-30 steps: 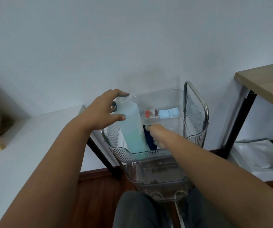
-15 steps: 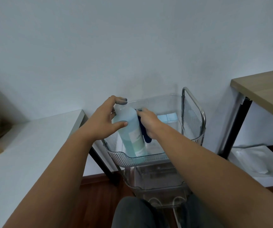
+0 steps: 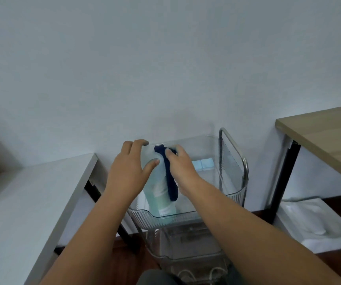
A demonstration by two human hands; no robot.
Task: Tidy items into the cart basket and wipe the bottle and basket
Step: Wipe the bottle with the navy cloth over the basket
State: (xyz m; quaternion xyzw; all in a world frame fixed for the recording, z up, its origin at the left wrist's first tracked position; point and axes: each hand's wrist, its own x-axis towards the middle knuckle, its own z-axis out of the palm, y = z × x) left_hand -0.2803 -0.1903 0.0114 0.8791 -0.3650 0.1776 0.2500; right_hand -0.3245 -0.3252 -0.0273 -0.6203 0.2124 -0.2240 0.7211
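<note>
A pale blue-green plastic bottle (image 3: 159, 194) stands upright inside the clear top basket (image 3: 186, 218) of a rolling cart. My left hand (image 3: 129, 171) grips the bottle's upper part from the left. My right hand (image 3: 180, 165) presses a dark blue cloth (image 3: 170, 177) against the bottle's right side and top; the cloth hangs down along the bottle. The bottle's cap is hidden under the hands and cloth. Small light blue boxes (image 3: 204, 163) lie at the basket's back.
The cart has a metal handle frame (image 3: 235, 155) on its right and a lower clear basket (image 3: 188, 241). A white table (image 3: 32, 192) stands to the left, a wooden desk (image 3: 325, 138) to the right, with a white bag (image 3: 309, 223) on the floor beneath it.
My right hand lifted the blue cloth from low in the basket up the bottle's side to its top. My left hand kept its hold on the bottle.
</note>
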